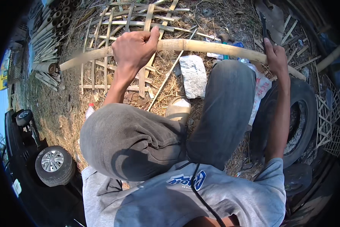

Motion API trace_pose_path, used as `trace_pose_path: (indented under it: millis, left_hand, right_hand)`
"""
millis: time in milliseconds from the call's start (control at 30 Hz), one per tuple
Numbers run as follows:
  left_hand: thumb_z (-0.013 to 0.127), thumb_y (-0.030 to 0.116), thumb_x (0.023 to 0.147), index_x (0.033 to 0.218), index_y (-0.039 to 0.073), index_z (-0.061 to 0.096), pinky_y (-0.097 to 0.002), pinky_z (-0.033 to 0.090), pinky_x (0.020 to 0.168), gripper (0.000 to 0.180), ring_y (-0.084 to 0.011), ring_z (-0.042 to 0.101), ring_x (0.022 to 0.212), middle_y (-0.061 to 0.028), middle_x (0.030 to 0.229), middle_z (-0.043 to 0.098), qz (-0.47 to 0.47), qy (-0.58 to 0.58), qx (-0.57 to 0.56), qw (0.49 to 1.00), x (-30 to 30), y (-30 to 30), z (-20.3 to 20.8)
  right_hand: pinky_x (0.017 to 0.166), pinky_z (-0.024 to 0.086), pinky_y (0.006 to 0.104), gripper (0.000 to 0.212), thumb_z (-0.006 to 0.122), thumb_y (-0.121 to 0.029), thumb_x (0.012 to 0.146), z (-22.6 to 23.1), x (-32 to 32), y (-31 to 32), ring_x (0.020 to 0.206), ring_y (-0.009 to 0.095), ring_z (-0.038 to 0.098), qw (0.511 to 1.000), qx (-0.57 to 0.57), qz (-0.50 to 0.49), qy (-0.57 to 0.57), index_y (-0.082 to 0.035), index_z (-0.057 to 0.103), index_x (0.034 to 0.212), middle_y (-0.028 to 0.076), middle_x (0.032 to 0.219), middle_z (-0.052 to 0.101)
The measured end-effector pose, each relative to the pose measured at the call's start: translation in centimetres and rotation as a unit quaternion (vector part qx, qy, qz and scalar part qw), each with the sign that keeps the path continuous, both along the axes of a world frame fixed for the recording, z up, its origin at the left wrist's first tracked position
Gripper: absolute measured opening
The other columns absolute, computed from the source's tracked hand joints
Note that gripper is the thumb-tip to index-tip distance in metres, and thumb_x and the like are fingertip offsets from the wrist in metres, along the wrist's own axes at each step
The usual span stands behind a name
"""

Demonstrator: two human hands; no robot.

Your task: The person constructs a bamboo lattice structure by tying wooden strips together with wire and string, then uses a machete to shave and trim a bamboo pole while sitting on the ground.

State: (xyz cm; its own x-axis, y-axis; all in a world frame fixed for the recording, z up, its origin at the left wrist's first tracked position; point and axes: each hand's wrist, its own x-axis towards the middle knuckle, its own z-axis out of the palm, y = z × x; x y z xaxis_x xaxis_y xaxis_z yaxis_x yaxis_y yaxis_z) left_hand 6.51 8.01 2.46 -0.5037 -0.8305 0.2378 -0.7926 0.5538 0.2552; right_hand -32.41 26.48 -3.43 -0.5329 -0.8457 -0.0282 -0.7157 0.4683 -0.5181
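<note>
straw-strewn ground (66, 123) under white block (193, 76), seemingly

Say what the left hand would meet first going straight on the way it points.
Beyond the pole it grips, the left hand would probably meet the lattice, or pass over it; depth is unclear.
</note>
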Motion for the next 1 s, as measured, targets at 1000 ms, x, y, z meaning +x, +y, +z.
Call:
trace_pose_path:
  millis: [1000]
  left_hand:
    - [0.049,0.071,0.090,0.043,0.013,0.043,-0.0302,0.023,0.046,0.075,-0.0090,0.032,0.042,0.0057,0.041,0.032,0.012,-0.190,0.315,0.930,-1.6,-2.7,-1.8]
  right_hand:
    - [0.043,0.028,0.0293,0.039,0.048,-0.036,0.101,-2.0,-2.5,1.9,0.047,0.008,0.034,0.942,0.181,0.153,-0.239,-0.003,0.062,0.086,-0.003,0.060,0.040]
